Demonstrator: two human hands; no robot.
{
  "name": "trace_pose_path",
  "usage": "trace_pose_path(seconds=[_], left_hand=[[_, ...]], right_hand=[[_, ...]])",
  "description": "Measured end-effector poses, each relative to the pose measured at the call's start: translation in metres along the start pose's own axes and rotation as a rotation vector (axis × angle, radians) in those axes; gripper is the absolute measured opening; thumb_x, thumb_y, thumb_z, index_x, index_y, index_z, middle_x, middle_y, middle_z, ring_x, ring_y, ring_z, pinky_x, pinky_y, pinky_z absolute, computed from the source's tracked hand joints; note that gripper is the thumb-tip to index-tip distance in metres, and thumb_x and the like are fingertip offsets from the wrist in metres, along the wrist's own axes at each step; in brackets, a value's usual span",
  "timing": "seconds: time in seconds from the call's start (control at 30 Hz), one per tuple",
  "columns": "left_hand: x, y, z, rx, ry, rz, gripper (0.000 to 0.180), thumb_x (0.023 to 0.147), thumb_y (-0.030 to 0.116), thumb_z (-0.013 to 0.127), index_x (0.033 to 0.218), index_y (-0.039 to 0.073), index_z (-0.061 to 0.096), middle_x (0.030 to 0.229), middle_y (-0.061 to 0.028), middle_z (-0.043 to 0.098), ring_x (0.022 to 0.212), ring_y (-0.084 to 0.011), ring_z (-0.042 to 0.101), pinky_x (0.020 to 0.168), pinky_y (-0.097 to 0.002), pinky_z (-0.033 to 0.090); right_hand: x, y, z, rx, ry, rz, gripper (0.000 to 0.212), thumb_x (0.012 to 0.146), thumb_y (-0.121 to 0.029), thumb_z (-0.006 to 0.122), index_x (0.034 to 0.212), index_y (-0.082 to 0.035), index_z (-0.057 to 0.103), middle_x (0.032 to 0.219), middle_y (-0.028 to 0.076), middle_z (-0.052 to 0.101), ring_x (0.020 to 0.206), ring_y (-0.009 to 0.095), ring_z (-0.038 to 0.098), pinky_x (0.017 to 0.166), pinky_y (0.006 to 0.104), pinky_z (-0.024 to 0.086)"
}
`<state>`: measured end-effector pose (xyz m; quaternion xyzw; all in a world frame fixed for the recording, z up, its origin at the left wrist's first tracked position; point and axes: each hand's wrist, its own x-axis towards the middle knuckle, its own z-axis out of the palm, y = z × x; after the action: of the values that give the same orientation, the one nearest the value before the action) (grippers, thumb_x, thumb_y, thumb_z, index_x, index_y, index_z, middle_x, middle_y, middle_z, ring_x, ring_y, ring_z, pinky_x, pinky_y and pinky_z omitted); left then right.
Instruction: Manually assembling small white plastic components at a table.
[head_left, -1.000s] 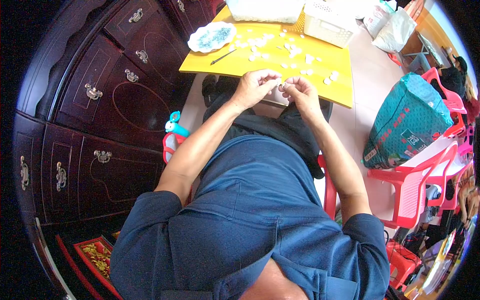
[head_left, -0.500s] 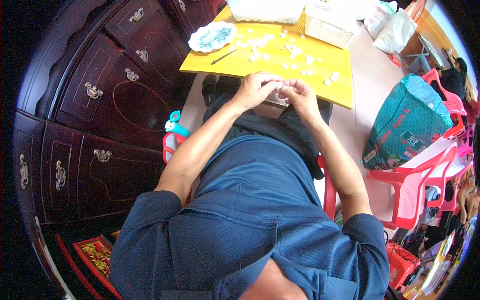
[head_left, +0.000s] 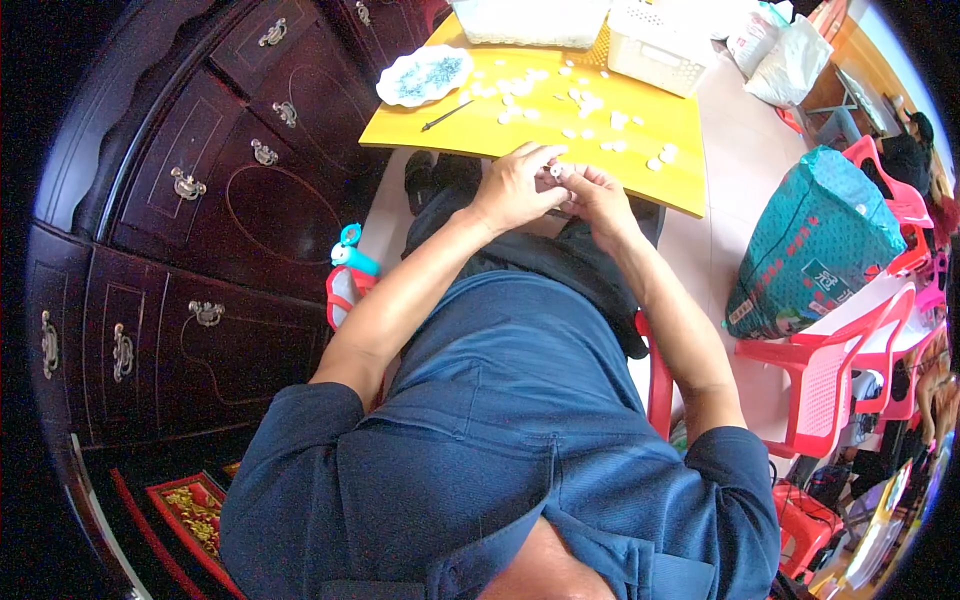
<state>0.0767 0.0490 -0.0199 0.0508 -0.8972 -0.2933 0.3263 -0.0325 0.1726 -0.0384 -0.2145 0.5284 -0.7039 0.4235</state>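
Note:
Both hands meet just off the near edge of the yellow table (head_left: 470, 140), above my lap. My left hand (head_left: 516, 190) is closed, its fingers curled around a small white piece (head_left: 557, 172). From the other side my right hand (head_left: 597, 198) pinches the same white piece with thumb and fingertips. The piece looks round with a dark spot in its middle; its exact kind is too small to tell. Beyond my hands, several small white pieces (head_left: 510, 98) lie scattered on the tabletop. A dark pen-like tool (head_left: 446, 116) rests near the left side of the table.
A scalloped white plate (head_left: 392, 85) holding small dark bluish bits stands at the table's far left. Behind are a clear bin (head_left: 530, 40) and a white basket (head_left: 655, 62). A teal sack (head_left: 810, 245) stands by red chairs (head_left: 815, 385) to the right; dark drawers (head_left: 200, 210) line the left.
My left hand has turned and closed more around the small white piece, which now shows its round face. My right hand has shifted slightly. The table things have stayed put.

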Motion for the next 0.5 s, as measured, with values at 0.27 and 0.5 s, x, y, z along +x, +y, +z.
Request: trace_pose_path(seconds=[0.27,0.5], left_hand=[[-0.002,0.001,-0.001,0.153,0.002,0.067,0.026,0.078,0.014,0.07,0.103,0.006,0.068,0.095,-0.0112,0.067,0.088,-0.0306,0.067,0.076,-0.0379,0.055],[-0.002,0.0,-0.001,0.157,-0.009,0.097,0.022,0.082,0.014,0.068,0.102,0.005,0.068,0.095,-0.0121,0.068,0.087,-0.0307,0.067,0.077,-0.0382,0.055]], right_hand=[[0.009,0.018,-0.012,0.157,-0.043,0.026,0.011,0.095,-0.017,0.061,0.094,-0.007,0.066,0.081,0.002,0.066,0.069,0.009,0.058,0.062,0.0225,0.048],[0.01,0.016,-0.015,0.217,-0.029,0.142,0.018,0.096,-0.02,0.059,0.107,-0.007,0.064,0.095,0.006,0.07,0.081,0.016,0.067,0.072,0.0288,0.055]])
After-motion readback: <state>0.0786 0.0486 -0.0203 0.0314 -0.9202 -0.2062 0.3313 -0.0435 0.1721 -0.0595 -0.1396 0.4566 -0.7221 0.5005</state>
